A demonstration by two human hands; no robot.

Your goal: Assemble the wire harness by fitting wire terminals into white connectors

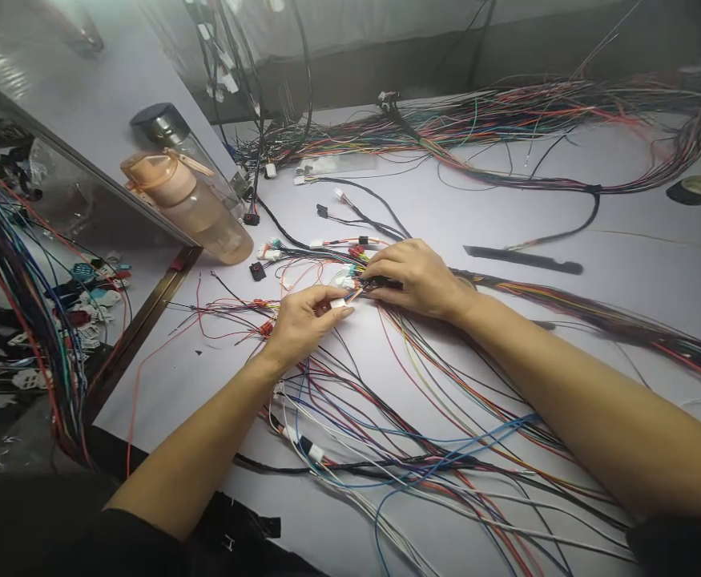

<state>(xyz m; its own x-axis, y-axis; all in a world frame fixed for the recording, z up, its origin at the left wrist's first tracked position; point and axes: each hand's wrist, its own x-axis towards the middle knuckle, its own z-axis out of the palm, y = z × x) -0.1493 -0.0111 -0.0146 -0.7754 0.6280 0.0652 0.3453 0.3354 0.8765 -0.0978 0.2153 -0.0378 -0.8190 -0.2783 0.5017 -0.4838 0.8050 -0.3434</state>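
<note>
Between the thumb and fingers of my left hand is a small white connector with thin wires running from it. Just to the right, my right hand is closed over a black wire bundle, its fingertips close to those of the left. Red, teal and white connectors cluster at the bundle's end, partly covered by my fingers. The wire harness stretches from under the right hand toward the right edge. Loose coloured wires spread below both hands.
Two bottles, one peach and one with a dark lid, stand at the left. A long wire bundle lies along the back. A dark flat strip and a tape roll are at right. Connectors fill a lower area at left.
</note>
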